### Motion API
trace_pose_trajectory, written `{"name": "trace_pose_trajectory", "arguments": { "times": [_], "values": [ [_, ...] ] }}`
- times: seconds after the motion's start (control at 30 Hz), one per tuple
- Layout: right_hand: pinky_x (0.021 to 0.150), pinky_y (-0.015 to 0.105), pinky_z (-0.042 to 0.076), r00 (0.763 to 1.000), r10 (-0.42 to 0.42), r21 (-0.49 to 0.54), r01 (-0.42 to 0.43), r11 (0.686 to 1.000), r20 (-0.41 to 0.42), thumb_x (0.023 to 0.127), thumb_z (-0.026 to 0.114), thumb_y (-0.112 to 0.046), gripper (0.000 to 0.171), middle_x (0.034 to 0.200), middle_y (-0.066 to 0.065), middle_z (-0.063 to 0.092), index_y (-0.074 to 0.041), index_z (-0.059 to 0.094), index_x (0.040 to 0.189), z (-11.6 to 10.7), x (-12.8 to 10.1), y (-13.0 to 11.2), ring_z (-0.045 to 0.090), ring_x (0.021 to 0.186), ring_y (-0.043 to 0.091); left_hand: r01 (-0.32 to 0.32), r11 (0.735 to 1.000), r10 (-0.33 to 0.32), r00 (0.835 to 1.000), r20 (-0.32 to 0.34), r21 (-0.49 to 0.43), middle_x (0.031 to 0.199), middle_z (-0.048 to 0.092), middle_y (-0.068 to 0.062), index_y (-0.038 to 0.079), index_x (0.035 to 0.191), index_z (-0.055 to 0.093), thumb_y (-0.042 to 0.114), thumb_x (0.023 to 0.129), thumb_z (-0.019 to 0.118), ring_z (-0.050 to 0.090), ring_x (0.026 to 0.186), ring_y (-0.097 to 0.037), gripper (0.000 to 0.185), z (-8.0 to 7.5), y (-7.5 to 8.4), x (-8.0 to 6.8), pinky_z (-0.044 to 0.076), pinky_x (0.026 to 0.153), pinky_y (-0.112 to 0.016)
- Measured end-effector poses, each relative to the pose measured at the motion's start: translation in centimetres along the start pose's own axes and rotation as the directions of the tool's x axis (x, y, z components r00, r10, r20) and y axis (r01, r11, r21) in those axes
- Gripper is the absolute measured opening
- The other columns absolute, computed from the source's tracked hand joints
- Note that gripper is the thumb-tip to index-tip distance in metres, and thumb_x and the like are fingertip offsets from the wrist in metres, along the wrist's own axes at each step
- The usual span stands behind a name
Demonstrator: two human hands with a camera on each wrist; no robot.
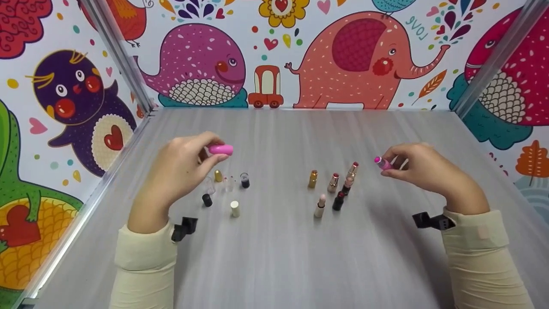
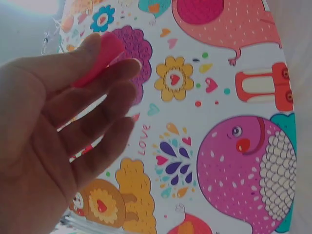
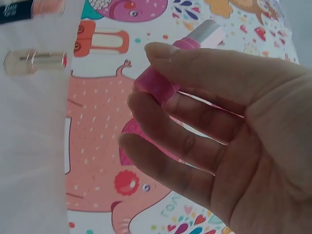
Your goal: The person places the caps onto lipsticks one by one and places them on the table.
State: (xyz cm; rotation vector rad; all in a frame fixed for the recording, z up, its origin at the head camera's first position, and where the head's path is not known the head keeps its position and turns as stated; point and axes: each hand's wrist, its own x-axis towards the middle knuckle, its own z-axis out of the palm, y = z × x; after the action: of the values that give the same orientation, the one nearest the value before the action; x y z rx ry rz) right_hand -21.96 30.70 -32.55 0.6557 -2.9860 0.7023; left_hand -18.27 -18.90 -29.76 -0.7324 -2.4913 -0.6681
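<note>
Between thumb and fingertips, my left hand [image 1: 182, 167] pinches a bright pink lipstick cap [image 1: 221, 149] above the table's left half. The left wrist view shows that pink cap [image 2: 102, 58] between thumb and forefinger, other fingers loosely bent. On the other side, my right hand [image 1: 424, 169] holds an uncapped pink lipstick [image 1: 383, 163] in the air, its tip pointing up and left. Seen from the right wrist, the lipstick's pink base [image 3: 158, 84] sits between thumb and fingers, with a silver part [image 3: 207, 33] beyond the thumb.
Below my left hand stand loose caps: gold [image 1: 218, 176], clear [image 1: 228, 183], dark-filled clear [image 1: 245, 180], black [image 1: 207, 200] and cream [image 1: 234, 208]. Right of centre stand several uncapped lipsticks, including gold [image 1: 313, 179], black [image 1: 338, 201] and beige [image 1: 319, 207]. Cartoon-printed walls border the grey table [image 1: 274, 257].
</note>
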Motion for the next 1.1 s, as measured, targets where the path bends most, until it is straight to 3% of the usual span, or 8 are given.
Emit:
{"name": "trace_pose_trajectory", "arguments": {
  "times": [0.23,0.43,0.53,0.7,0.87,1.1],
  "values": [
    [0.071,0.022,0.059,0.995,-0.104,-0.002,0.104,0.995,-0.006,0.089,0.089,-0.013,0.019,0.096,0.0,0.078,-0.012,0.081,0.107,1.5,1.0,-2.4,0.073,0.086,0.015,-0.134,0.99,0.133,0.99,-0.034,-0.034,0.1,0.078,-0.004,0.005,0.111,0.078,0.011,0.095,0.082,0.068,0.075,-0.013,0.017,1.9,1.9,0.7,0.057,0.068,-0.03],
    [0.071,0.026,0.061,0.983,-0.184,-0.005,0.184,0.983,-0.012,0.086,0.091,-0.009,0.021,0.092,-0.001,0.076,-0.011,0.082,0.105,2.7,1.7,-3.8,0.071,0.082,0.013,-0.195,0.977,0.193,0.981,-0.035,-0.086,0.108,0.079,-0.005,0.005,0.117,0.078,0.009,0.096,0.08,0.075,0.089,-0.017,0.021,3.6,3.0,1.2,0.062,0.08,-0.031],
    [0.07,0.026,0.061,0.981,-0.192,-0.005,0.192,0.981,-0.014,0.085,0.091,-0.009,0.021,0.09,-0.002,0.075,-0.011,0.082,0.103,2.9,1.9,-4.5,0.07,0.08,0.013,-0.22,0.971,0.218,0.975,-0.03,-0.098,0.109,0.08,-0.006,0.005,0.115,0.078,0.009,0.096,0.08,0.075,0.089,-0.018,0.02,4.4,3.4,1.4,0.062,0.08,-0.032],
    [0.071,0.029,0.062,0.979,-0.206,0.013,0.205,0.979,0.009,0.085,0.092,-0.01,0.02,0.089,-0.002,0.073,-0.01,0.08,0.101,3.4,2.7,-5.9,0.069,0.08,0.014,-0.218,0.971,0.217,0.976,-0.026,-0.096,0.101,0.08,-0.004,0.007,0.111,0.076,0.012,0.095,0.082,0.07,0.075,-0.014,0.018,5.2,3.6,1.6,0.058,0.068,-0.03],
    [0.073,0.034,0.064,0.98,-0.201,0.032,0.201,0.979,0.002,0.085,0.09,-0.005,0.021,0.091,0.0,0.074,-0.009,0.08,0.103,3.2,3.3,-7.4,0.07,0.081,0.016,-0.216,0.972,0.21,0.975,-0.071,-0.092,0.094,0.08,-0.004,0.007,0.11,0.076,0.014,0.094,0.084,0.067,0.066,-0.013,0.019,5.8,3.7,1.7,0.054,0.06,-0.028],
    [0.072,0.032,0.063,0.97,-0.24,0.049,0.242,0.969,-0.039,0.087,0.088,-0.003,0.018,0.093,0.001,0.075,-0.009,0.08,0.103,2.6,3.3,-9.4,0.071,0.082,0.015,-0.232,0.961,0.208,0.964,-0.164,-0.15,0.1,0.078,-0.006,0.005,0.112,0.076,0.01,0.093,0.083,0.068,0.07,-0.015,0.021,6.1,4.4,1.8,0.059,0.064,-0.028]
  ]
}}
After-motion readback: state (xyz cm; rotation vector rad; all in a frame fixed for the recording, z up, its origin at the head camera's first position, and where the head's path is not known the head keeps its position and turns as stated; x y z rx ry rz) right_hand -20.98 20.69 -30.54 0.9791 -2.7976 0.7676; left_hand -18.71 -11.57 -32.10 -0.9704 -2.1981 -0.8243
